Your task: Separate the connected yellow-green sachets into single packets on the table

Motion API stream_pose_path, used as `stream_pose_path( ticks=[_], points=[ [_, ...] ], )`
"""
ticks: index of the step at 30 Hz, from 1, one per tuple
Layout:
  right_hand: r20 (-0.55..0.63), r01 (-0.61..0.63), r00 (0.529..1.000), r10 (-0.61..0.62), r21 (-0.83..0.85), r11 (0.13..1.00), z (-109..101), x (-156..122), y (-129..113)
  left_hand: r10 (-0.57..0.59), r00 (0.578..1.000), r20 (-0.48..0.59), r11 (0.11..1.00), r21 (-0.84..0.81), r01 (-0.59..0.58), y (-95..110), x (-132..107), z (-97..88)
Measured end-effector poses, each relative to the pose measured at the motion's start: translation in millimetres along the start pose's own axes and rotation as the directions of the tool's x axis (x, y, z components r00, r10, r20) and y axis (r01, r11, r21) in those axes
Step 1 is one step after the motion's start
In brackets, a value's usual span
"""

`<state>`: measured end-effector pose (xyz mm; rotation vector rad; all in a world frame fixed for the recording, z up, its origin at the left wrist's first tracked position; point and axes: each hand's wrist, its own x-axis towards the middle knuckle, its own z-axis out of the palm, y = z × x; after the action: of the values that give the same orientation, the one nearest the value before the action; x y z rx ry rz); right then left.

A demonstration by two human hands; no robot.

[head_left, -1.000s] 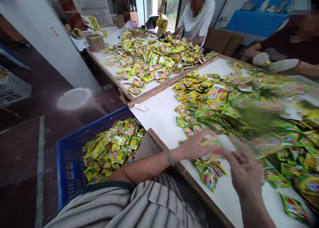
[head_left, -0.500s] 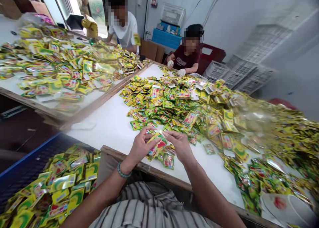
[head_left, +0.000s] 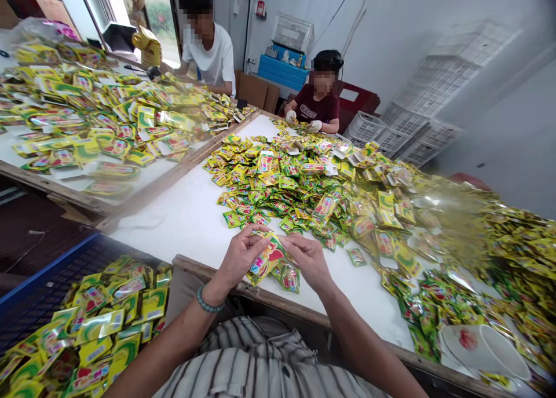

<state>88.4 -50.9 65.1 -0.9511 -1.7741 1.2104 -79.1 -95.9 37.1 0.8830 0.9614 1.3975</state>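
Observation:
My left hand (head_left: pixel 241 255) and my right hand (head_left: pixel 309 260) meet over the near edge of the white table (head_left: pixel 191 218). Both pinch a small stack of yellow-green sachets (head_left: pixel 264 258), held tilted between the fingertips. A few loose sachets (head_left: pixel 289 277) lie on the table just under my hands. A big heap of the same sachets (head_left: pixel 347 195) spreads across the table beyond them and off to the right.
A blue crate (head_left: pixel 39 294) with sachets stands at my lower left. A second table (head_left: pixel 78 181) with sachets lies left. A person in white (head_left: pixel 208 50) and a gloved person in maroon (head_left: pixel 319 105) sit at the far end. A white cup (head_left: pixel 482 346) lies at right. White crates (head_left: pixel 417 126) are stacked behind.
The view has swung right from the blue crate toward the table's far end. My hands have come together on the sachet stack and stayed there over the last half second.

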Motion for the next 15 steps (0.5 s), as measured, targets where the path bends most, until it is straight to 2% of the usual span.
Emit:
stream_pose_path(
  ticks=[3, 5, 9, 12, 14, 15],
  points=[
    [-0.025, 0.235, 0.97, -0.243, -0.176, 0.956, 10, -5, -4, 0.015, 0.999, -0.035, 0.999, 0.033, -0.014, 1, -3, -3.0],
    [-0.022, 0.297, 0.951, -0.309, -0.227, 0.928, 17, -8, -5, 0.028, 0.998, -0.048, 0.998, 0.062, -0.025, 1, -5, -4.6],
    [-0.056, 0.27, 0.954, -0.293, -0.254, 0.929, 33, -14, -3, 0.049, 0.994, -0.097, 0.993, 0.115, -0.037, 3, -10, -5.3],
    [-0.063, 0.282, 0.949, -0.308, -0.261, 0.923, 47, -18, 1, 0.02, 0.991, -0.132, 0.982, 0.187, 0.005, 4, -17, -9.8],
    [0.021, 0.304, 0.951, -0.308, -0.231, 0.924, 55, -22, 6, 0.009, 0.991, -0.137, 0.944, 0.328, 0.037, 8, -27, -23.9],
    [0.085, 0.31, 0.951, -0.299, -0.206, 0.928, 57, -23, 9, 0.004, 0.992, -0.129, 0.9, 0.432, 0.053, 12, -34, -36.5]
  ],
)
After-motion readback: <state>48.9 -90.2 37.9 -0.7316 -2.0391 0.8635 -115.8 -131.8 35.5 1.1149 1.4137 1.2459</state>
